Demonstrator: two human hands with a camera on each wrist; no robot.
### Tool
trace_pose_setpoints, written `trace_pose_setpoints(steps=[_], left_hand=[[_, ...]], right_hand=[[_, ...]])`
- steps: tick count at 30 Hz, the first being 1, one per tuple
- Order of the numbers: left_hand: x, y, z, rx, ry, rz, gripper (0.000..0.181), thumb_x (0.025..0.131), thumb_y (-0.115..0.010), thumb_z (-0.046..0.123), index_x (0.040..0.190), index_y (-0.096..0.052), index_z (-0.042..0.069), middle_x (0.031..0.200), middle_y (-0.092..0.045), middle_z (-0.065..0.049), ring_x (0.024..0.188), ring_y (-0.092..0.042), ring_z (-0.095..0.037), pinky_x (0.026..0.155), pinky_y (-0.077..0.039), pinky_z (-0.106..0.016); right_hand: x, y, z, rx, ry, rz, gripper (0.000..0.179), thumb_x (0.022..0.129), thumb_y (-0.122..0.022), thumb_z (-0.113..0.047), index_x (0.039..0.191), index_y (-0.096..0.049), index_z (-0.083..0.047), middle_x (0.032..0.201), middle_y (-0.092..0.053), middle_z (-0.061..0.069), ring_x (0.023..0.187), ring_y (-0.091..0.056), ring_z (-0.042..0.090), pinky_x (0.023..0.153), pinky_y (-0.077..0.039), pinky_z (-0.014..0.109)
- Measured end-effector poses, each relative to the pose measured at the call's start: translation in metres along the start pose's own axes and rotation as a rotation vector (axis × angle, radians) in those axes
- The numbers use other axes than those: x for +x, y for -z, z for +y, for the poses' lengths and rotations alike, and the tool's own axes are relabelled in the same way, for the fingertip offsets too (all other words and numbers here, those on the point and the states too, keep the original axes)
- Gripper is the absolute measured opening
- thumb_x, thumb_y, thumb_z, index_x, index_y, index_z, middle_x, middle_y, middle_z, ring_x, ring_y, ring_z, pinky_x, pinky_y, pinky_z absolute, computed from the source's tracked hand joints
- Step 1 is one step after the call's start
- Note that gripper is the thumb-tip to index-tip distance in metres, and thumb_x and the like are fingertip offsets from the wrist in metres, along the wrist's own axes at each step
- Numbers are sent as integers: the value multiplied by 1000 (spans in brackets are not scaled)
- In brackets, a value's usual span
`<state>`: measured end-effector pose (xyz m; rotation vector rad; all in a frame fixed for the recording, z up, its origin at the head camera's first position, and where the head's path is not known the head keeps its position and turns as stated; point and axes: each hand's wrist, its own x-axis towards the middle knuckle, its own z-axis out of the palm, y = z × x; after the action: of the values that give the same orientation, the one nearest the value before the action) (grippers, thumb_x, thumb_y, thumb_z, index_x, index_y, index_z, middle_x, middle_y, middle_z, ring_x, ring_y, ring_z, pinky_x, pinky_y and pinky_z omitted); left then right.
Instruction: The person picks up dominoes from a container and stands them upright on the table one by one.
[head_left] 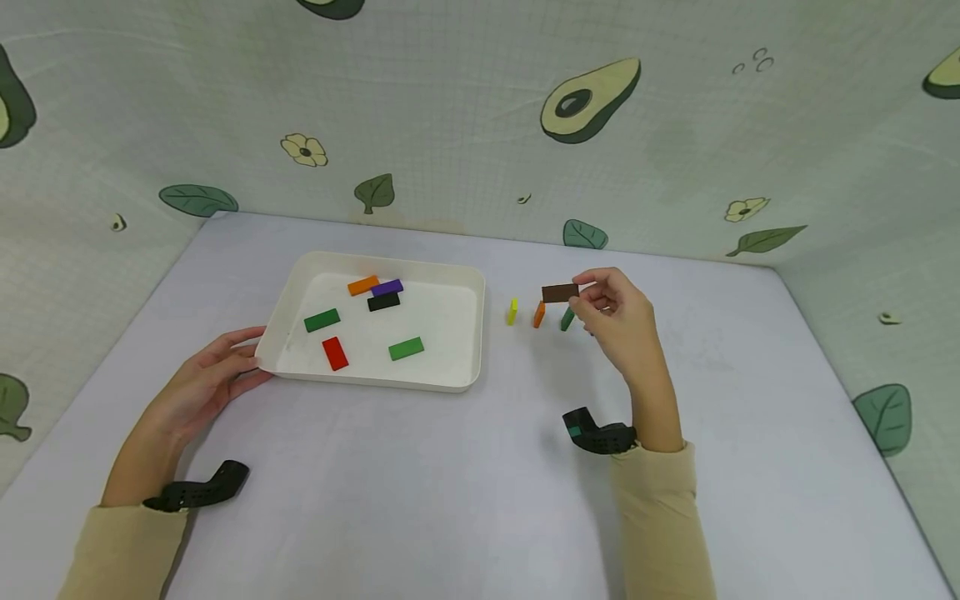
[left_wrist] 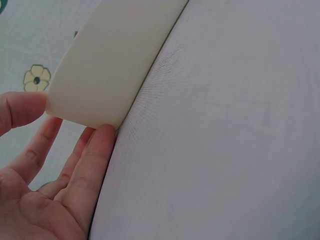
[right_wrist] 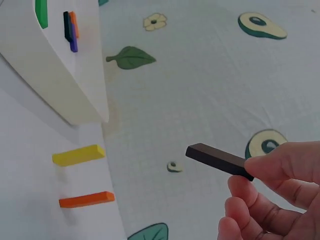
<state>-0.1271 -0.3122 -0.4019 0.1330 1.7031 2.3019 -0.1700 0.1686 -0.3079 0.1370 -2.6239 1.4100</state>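
Observation:
My right hand [head_left: 615, 321] pinches a dark brown block [head_left: 559, 293] by one end, between thumb and fingers. It is held above the table, over a row of upright blocks: yellow [head_left: 512, 312], orange [head_left: 539, 314] and green [head_left: 567, 318]. A bit of something dark beyond the green one is mostly hidden by the hand. At the near left corner of a white tray [head_left: 375, 382], my left hand [head_left: 213, 375] rests extended fingers against the outer wall. In the left wrist view its thumb touches the rim.
Inside the tray lie several loose blocks: orange [head_left: 363, 286], purple [head_left: 387, 287], black [head_left: 383, 302], red [head_left: 335, 353] and two green, one at the left [head_left: 322, 320]. A white table [head_left: 450, 483] carries everything. Avocado-print cloth [head_left: 450, 108] hangs behind it.

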Motion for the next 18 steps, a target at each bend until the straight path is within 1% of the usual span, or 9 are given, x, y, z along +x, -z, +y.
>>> trace_pose_setpoints(steps=[3,7,12,14,18], left_hand=[[0,0,-1,8,1,4,37,96,-42,-3,129,-47,12,113,-64,1,98,-66,-12,84,-54,-25],[1,-1,-1,18,1,7,36,96,-43,-2,129,-47,12,114,-63,2,98,-66,-11,84,-54,-25],[2,-1,-1,15,-1,9,37,96,-43,-3,129,-47,12,114,-63,2,98,-66,-11,84,-54,-25],[1,-1,-1,21,-1,11,36,96,-43,-2,128,-47,13,114,-63,3,98,-66,-11,84,-54,-25],[0,-2,-1,35,5,16,36,96,-44,-1,128,-47,13,114,-63,3,98,-66,-11,84,-55,-24]], right_hand=[[0,8,4,-21,-24,24,24,90,-58,-15,113,-57,-7,87,-57,4,71,-54,15,59,-50,18],[-1,18,11,-54,-54,59,27,91,-57,-18,115,-56,-6,88,-55,3,71,-53,9,59,-50,14],[0,31,20,-74,-86,112,30,92,-57,-20,119,-55,-7,87,-53,-2,71,-53,5,60,-50,10],[0,35,23,-77,-95,132,31,91,-57,-20,120,-54,-8,86,-53,-3,71,-53,5,60,-50,10],[-1,43,33,-74,-112,176,32,92,-57,-22,119,-54,-7,86,-54,-1,73,-55,7,61,-51,10]])
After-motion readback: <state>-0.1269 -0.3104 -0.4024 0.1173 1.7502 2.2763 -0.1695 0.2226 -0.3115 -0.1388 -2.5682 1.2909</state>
